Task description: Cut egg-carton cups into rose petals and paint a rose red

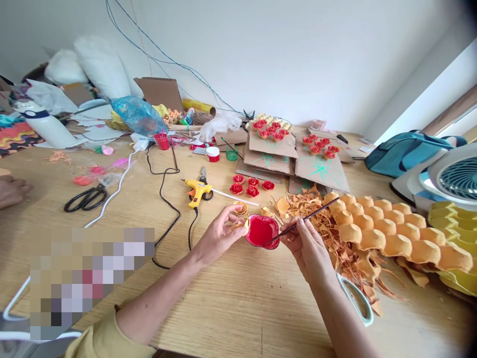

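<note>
My left hand (pixel 219 232) pinches a small unpainted orange paper flower (pixel 240 227) by the left rim of a red dish (pixel 277 241). Red paint (pixel 260 229) covers the inside of that dish. In my right hand (pixel 307 243) is a thin dark paintbrush (pixel 321 208), held like a pen, its tip down in the paint. Another orange flower (pixel 241 209) lies just beyond my left fingers. Several red roses (pixel 252 191) rest on the table behind the dish.
A yellow glue gun (pixel 198 193) lies left with its black cord. Orange carton scraps (pixel 309 206), an orange egg tray (pixel 383 226) and pale-handled scissors (pixel 357 298) lie right. Cardboard pieces (pixel 320 169) bear red roses behind. Another person's hand (pixel 14 191) rests at far left.
</note>
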A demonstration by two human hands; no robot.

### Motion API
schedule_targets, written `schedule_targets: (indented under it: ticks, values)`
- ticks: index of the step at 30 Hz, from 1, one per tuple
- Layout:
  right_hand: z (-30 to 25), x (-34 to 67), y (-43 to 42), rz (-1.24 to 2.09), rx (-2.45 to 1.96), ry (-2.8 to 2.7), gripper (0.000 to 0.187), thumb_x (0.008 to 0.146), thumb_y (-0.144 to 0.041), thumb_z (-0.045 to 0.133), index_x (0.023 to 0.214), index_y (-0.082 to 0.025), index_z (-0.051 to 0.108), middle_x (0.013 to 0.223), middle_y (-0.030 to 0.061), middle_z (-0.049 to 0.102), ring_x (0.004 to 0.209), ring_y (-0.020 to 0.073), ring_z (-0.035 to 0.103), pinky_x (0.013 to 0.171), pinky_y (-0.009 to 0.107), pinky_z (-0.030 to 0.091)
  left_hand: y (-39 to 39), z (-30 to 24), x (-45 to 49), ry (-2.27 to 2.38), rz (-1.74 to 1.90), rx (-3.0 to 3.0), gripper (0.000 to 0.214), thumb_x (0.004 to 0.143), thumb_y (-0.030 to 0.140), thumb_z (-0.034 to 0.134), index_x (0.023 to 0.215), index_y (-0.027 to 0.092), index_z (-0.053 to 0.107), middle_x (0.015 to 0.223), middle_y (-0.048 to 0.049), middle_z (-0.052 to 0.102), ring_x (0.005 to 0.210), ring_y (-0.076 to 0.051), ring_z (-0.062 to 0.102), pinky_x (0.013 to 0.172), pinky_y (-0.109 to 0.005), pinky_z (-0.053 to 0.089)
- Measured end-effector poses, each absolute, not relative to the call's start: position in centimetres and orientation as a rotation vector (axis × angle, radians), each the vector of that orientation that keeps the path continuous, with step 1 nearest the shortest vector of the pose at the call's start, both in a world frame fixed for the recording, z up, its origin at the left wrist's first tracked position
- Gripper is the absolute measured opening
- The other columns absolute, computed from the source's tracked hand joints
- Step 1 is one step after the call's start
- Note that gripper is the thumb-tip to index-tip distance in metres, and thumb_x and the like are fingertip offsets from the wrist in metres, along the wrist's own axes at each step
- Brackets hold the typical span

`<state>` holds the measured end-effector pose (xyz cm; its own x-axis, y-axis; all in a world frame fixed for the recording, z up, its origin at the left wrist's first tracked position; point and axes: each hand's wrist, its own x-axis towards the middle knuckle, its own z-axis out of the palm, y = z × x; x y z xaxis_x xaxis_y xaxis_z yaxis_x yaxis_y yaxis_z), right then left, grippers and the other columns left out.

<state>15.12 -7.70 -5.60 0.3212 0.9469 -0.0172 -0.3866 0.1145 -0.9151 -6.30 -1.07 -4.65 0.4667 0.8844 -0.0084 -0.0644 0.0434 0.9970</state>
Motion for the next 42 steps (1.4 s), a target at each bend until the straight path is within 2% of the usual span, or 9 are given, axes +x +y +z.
schedule_targets:
  ticks: [4, 16, 29, 34, 38, 42]
  values:
    - [-5.48, 14.97, -7.63, 1.125, -0.981, -0.678, 0.024, 0.085, -0.046, 0.07, 0.083, -0.023, 0.063, 0.079, 0.0013, 0.069, 0.064, 0.0131, 0.06, 0.064, 0.027, 0.056, -1.17, -4.48, -6.3, 0.801, 0.827, 1.323, 0.053, 0.079, 0.038, 0.069, 0.127, 0.025, 0.05, 0.098, -0.0031, 0.059, 0.088, -0.019, 0.066, 0.083, -0.04, 0.058]
    - [-5.92, 15.08, -7.41, 1.084, -0.969, -0.741, 0.023, 0.089, -0.046, 0.064, 0.085, -0.023, 0.062, 0.081, 0.001, 0.069, 0.066, 0.0147, 0.06, 0.065, 0.028, 0.055, -1.1, -4.72, -5.98, 0.794, 0.842, 1.254, 0.056, 0.076, 0.039, 0.073, 0.125, 0.024, 0.051, 0.096, -0.0021, 0.057, 0.096, -0.021, 0.065, 0.084, -0.04, 0.059]
    - [-6.15, 15.13, -7.09, 1.085, -0.938, -0.705, 0.023, 0.088, -0.045, 0.067, 0.086, -0.023, 0.064, 0.08, 0.0007, 0.068, 0.07, 0.0133, 0.061, 0.068, 0.025, 0.054, -1.22, -4.83, -5.73, 0.772, 0.851, 1.268, 0.057, 0.077, 0.039, 0.073, 0.126, 0.023, 0.05, 0.093, -0.0015, 0.056, 0.093, -0.02, 0.065, 0.083, -0.04, 0.058]
    - [-6.2, 15.13, -7.06, 1.087, -0.947, -0.715, 0.025, 0.087, -0.046, 0.068, 0.087, -0.022, 0.063, 0.08, 0.0001, 0.068, 0.068, 0.0126, 0.06, 0.068, 0.025, 0.053, -1.16, -4.84, -5.75, 0.78, 0.874, 1.309, 0.057, 0.077, 0.039, 0.073, 0.126, 0.021, 0.05, 0.094, -0.0021, 0.058, 0.096, -0.021, 0.065, 0.09, -0.04, 0.054]
    - [-6.26, 15.66, -7.07, 0.937, -1.051, -0.808, 0.026, 0.091, -0.048, 0.062, 0.088, -0.022, 0.062, 0.082, 0.0004, 0.067, 0.067, 0.0133, 0.06, 0.067, 0.026, 0.051, -0.96, -4.79, -6.09, 0.822, 0.925, 1.424, 0.054, 0.081, 0.037, 0.071, 0.128, 0.022, 0.049, 0.1, -0.0034, 0.06, 0.101, -0.02, 0.065, 0.098, -0.039, 0.05]
    - [-5.97, 15.9, -7.53, 0.611, -1.239, -1.048, 0.026, 0.098, -0.045, 0.051, 0.089, -0.022, 0.06, 0.088, 0.0022, 0.066, 0.07, 0.0155, 0.061, 0.069, 0.029, 0.05, -0.87, -4.86, -6.49, 0.892, 0.986, 1.669, 0.059, 0.081, 0.034, 0.07, 0.133, 0.023, 0.045, 0.115, -0.0082, 0.061, 0.102, -0.02, 0.065, 0.092, -0.035, 0.054]
